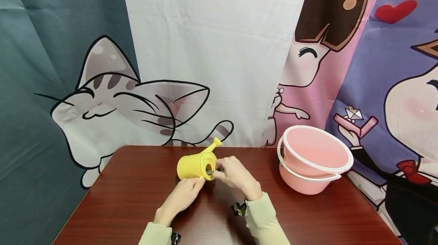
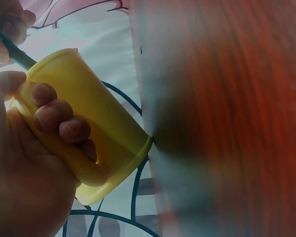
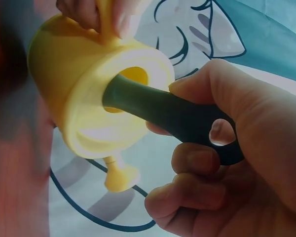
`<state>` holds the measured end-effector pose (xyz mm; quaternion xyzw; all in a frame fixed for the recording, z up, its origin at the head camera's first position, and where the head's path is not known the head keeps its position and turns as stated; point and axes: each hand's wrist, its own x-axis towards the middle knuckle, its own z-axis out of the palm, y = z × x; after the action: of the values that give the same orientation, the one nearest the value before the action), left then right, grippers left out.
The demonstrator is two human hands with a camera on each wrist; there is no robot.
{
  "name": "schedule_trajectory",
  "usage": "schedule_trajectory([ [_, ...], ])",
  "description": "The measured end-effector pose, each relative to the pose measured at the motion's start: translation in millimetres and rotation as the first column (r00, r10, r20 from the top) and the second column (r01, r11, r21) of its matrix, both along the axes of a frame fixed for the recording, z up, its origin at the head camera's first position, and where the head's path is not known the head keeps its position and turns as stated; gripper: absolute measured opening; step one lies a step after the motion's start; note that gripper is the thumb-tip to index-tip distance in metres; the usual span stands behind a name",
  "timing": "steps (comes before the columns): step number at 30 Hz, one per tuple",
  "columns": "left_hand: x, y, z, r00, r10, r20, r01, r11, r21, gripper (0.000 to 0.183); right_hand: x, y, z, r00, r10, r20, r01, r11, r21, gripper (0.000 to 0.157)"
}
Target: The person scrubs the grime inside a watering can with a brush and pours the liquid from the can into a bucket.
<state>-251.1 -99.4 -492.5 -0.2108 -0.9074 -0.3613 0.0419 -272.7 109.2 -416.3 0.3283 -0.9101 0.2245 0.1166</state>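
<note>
Cartoon-printed cloth (image 1: 212, 47) hangs behind a red-brown table (image 1: 119, 195), where two stacked pink buckets (image 1: 301, 169) stand at the right. Left of them, a yellow watering can (image 1: 191, 167) is tipped sideways, its handle (image 2: 81, 170) gripped by the left hand (image 1: 183, 195), while the right hand (image 1: 237, 176) pinches a green tool (image 3: 167, 111) that reaches into the can's opening (image 3: 136, 75).

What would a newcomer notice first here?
Likely the yellow plastic watering can, tipped sideways in the person's left grip, with a dark green tool held in its opening by the right grip. Then, at right on the reddish brown table, what look like stacked pink buckets; behind, a large striped cartoon cat on the backdrop.
</note>
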Motion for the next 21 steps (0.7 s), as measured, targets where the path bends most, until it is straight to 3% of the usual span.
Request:
schedule_trajectory([
  [10, -0.1, 1.2, 0.6, 1.0, -0.006, -0.001, 0.006, 1.0, 0.012, 0.044, 2.7, 4.1, 4.6, 1.0, -0.008, -0.009, 0.008, 0.999, -0.035, 0.009],
  [21, 0.8, -2.7, 1.4, 1.0, 0.007, 0.013, -0.007, 0.999, 0.035, 0.046, -4.6, -5.8, -11.6, 1.0, 0.016, -0.006, -0.016, 1.0, -0.014, 0.012],
])
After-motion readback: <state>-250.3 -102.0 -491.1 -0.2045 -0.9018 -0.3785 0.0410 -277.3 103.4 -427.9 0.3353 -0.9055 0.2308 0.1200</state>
